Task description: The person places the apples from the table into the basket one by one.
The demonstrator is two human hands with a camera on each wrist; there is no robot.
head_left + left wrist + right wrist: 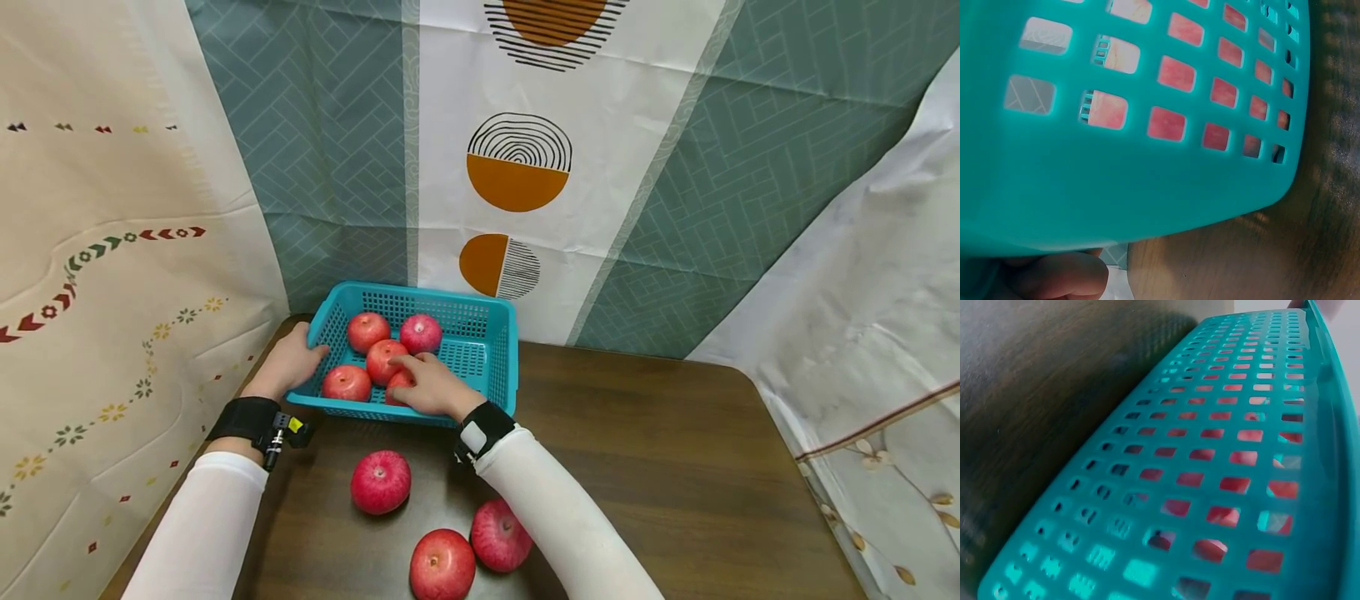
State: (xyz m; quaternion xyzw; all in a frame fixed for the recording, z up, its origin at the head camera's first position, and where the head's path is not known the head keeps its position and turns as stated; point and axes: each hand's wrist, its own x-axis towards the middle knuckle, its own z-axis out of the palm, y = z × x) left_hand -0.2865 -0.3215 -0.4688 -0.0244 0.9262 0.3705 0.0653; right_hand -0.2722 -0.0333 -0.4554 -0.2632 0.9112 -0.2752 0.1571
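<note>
On the left side, my left hand (292,360) grips the rim of a turquoise plastic basket (504,350), thumb on the inside and fingers outside. The left wrist view shows curled fingers (1063,275) below the basket's wall (1129,181). My right hand (431,385) reaches over the near rim into the basket, its fingers curled on a red apple (397,386) that they partly cover. Another apple (385,360) lies right at those fingertips. More red apples surround it: one (347,383) near my left hand, one (368,332) and a darker one (421,333) at the back.
Three apples lie on the brown wooden table (637,450) in front of the basket: a dark red one (381,482), a lighter one (442,565) and another (500,536) beside my right sleeve. A patterned curtain (345,167) hangs close behind the basket; cream cloth (112,333) borders the left.
</note>
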